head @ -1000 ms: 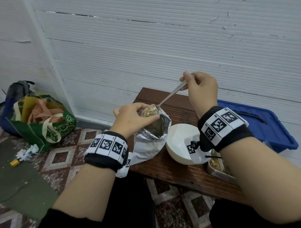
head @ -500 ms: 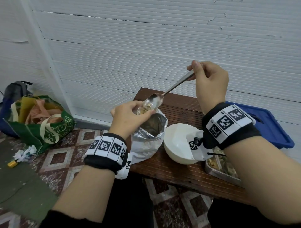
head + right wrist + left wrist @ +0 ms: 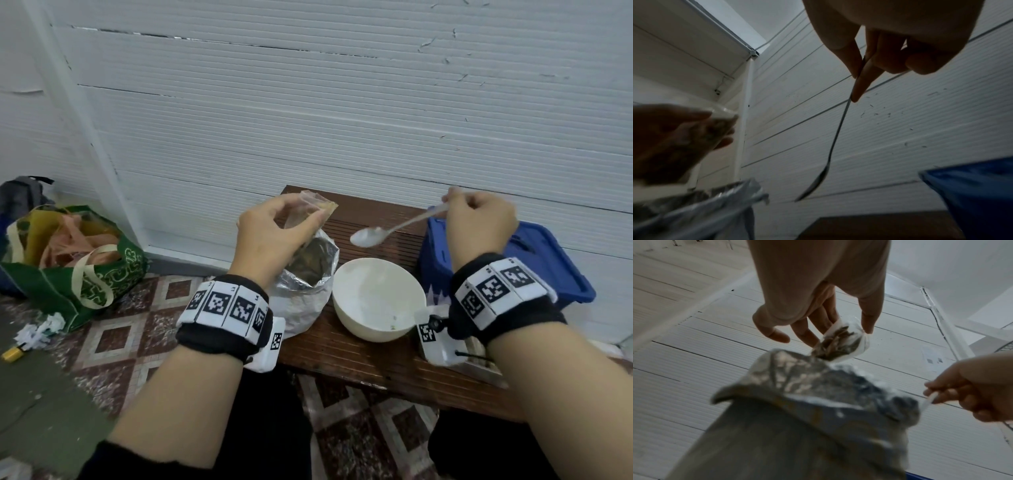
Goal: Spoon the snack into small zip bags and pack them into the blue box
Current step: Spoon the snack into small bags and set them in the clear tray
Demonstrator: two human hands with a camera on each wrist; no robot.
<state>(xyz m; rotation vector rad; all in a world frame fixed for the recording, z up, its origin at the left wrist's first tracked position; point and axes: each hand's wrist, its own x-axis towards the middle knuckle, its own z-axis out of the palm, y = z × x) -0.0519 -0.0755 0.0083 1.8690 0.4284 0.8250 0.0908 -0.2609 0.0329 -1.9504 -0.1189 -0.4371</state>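
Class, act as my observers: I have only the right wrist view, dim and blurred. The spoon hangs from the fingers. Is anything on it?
Observer: No. In the head view the spoon looks empty, held by the right hand above the wooden bench.
Operator: What is the blurred clear thing at my left?
Observer: A small zip bag, pinched by the left hand; the left wrist view shows brown snack pieces inside it.
Operator: What sits below it?
Observer: An open foil pouch, standing beside a white bowl.
Operator: Is the blue box open?
Observer: No, the blue box has its lid on.
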